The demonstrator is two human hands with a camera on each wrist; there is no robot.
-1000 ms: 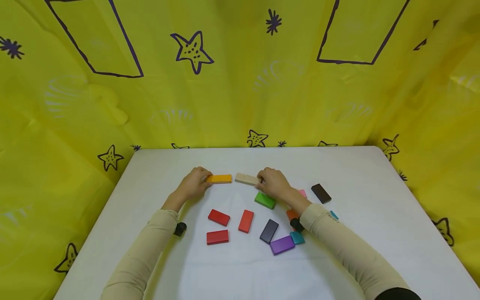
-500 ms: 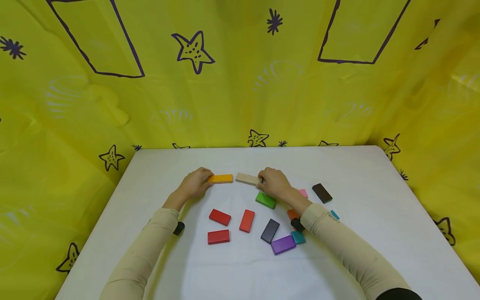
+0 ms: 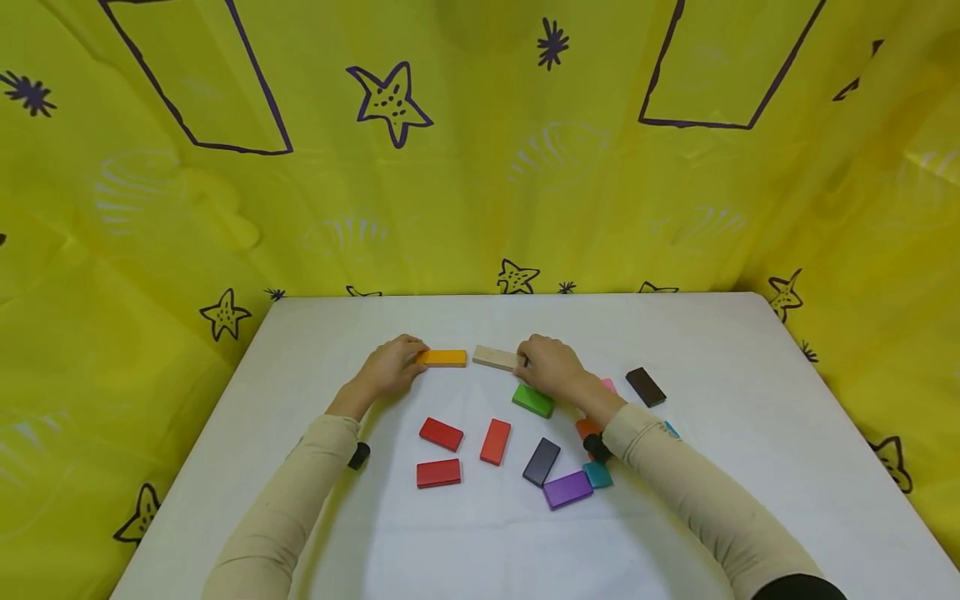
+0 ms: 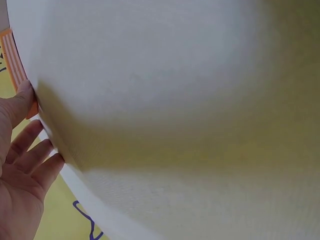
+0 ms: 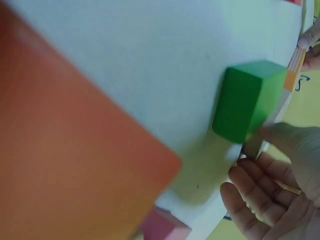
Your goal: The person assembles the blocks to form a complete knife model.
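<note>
At the far part of the white table, my left hand (image 3: 392,365) pinches the left end of an orange block (image 3: 444,358) between thumb and fingers. Pale stripes run along a side of this orange block (image 4: 14,57) in the left wrist view. To its right, across a narrow gap, lies a plain wooden block (image 3: 495,357). My right hand (image 3: 551,365) pinches the right end of that wooden block, covering it. Just below the right hand is a green block (image 3: 533,401), which looms large in the right wrist view.
Nearer me lie red blocks (image 3: 438,473), a dark grey block (image 3: 542,462), a purple block (image 3: 567,490) and a teal one (image 3: 597,475). My right forearm partly covers an orange-red block (image 3: 587,428) and a pink one (image 3: 608,385). A dark brown block (image 3: 646,387) sits farther right.
</note>
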